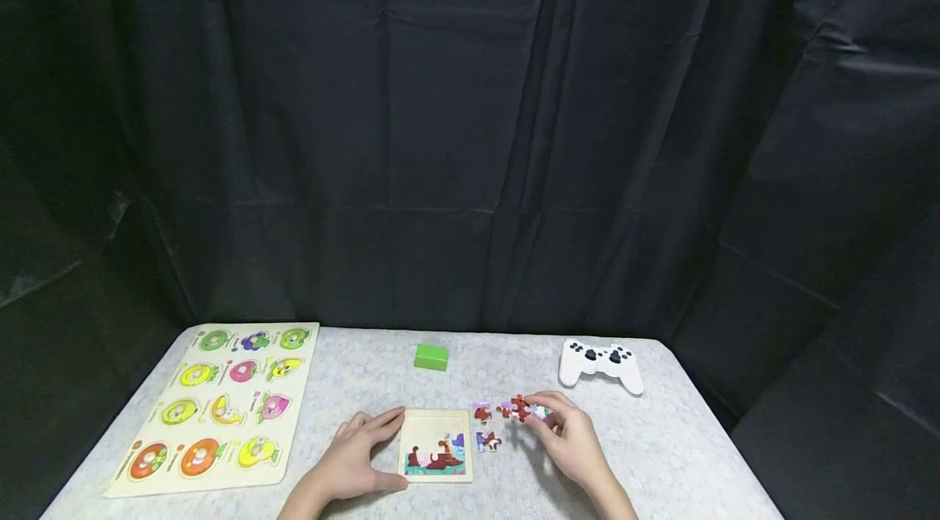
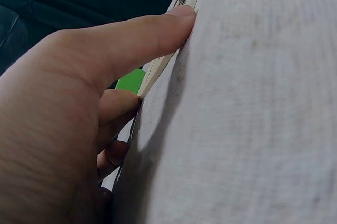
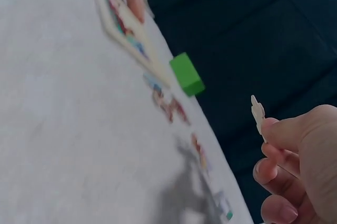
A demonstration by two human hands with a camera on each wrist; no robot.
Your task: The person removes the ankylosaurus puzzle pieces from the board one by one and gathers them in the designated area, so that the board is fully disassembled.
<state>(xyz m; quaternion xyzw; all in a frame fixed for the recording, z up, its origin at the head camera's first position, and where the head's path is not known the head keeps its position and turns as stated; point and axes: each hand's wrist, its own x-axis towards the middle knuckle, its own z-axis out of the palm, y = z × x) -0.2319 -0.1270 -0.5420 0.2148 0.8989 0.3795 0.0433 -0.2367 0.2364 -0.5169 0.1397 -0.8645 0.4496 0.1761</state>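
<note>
A small wooden puzzle tray lies on the table, its lower part filled with brown and teal picture pieces. My left hand rests at the tray's left side, thumb and forefinger spread and touching its near and far left corners. In the left wrist view the thumb lies straight against the tray's pale edge. My right hand pinches a reddish-brown jigsaw piece above the table; the right wrist view shows that piece edge-on between thumb and fingers. Loose jigsaw pieces lie between tray and right hand.
A green block sits behind the tray. To the right at the back lies a white game controller. A large fruit puzzle board covers the table's left side. Black curtain hangs behind the table's far edge.
</note>
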